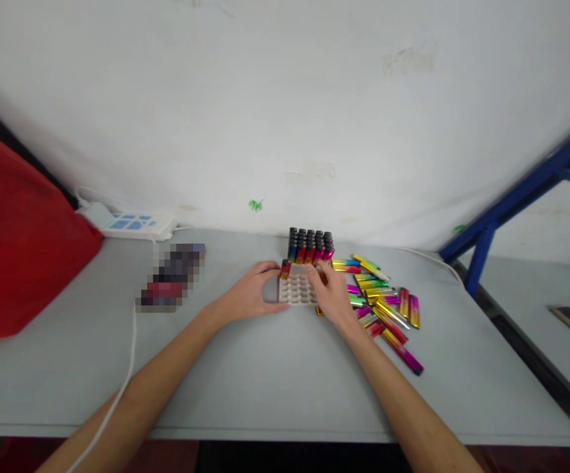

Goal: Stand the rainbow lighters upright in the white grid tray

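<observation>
grey table under a white wall: left hand grips the white tray edge, fingers curled; right hand pinches a colourful lighter beside a loose pile.

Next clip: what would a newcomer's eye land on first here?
Probably the loose pile of rainbow-coloured lighters on the grey table, right of centre. Beside it, the left hand and right hand rest on a white grid tray, its back rows filled with upright lighters.
</observation>
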The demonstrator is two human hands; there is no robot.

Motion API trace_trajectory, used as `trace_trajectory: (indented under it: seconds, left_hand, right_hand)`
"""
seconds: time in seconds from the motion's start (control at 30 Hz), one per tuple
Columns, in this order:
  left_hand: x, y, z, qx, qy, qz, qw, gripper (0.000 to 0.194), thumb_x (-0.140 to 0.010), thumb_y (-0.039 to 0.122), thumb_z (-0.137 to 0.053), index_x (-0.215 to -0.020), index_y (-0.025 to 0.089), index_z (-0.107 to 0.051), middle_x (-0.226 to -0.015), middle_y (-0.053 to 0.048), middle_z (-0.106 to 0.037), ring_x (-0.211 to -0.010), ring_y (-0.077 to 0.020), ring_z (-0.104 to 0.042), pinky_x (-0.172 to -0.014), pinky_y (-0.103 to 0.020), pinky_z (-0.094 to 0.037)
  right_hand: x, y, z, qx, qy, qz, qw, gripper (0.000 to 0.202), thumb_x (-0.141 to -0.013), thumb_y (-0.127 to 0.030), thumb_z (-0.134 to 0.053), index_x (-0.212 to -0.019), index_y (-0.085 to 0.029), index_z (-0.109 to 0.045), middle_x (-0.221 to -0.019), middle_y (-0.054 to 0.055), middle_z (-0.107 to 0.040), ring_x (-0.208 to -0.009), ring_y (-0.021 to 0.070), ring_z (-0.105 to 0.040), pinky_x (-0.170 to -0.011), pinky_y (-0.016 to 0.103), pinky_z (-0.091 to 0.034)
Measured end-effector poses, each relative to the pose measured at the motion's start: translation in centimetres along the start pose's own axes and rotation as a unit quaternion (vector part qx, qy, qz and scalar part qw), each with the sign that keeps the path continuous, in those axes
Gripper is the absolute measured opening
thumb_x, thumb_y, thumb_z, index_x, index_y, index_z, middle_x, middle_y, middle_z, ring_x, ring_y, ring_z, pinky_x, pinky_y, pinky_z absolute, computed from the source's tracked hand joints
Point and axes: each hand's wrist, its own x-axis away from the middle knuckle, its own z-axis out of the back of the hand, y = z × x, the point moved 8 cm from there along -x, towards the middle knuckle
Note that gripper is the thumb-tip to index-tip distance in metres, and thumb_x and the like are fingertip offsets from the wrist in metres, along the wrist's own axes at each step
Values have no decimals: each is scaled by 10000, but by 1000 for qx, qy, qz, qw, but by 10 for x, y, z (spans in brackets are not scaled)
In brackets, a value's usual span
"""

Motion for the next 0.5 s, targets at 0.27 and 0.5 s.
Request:
trace_trajectory:
  seconds: [0.27,0.5]
  left_hand:
    - [-1,0,-2,-7,0,2,1000,746,-826,539,-990,-1470,224,-784,-1559,-169,-754,-1475,-419,-719,-1342,-556,-569]
    - [0,1,-2,-7,0,0,1000,737,-839,554,-986,-1468,227,-782,-1555,-165,-745,-1477,-408,-717,-1350,-539,-563]
  right_hand:
    - [1,-17,-4,32,-29,99,994,493,-1148,-702,-525,-871,-295,-529,-950,73,-686,-915,266,-654,-827,379,-524]
    - [2,-17,-17,56,-81,89,991,616,-1167,-809,-458,-812,-307,-491,-747,43,-687,-729,252,-655,-736,360,-488]
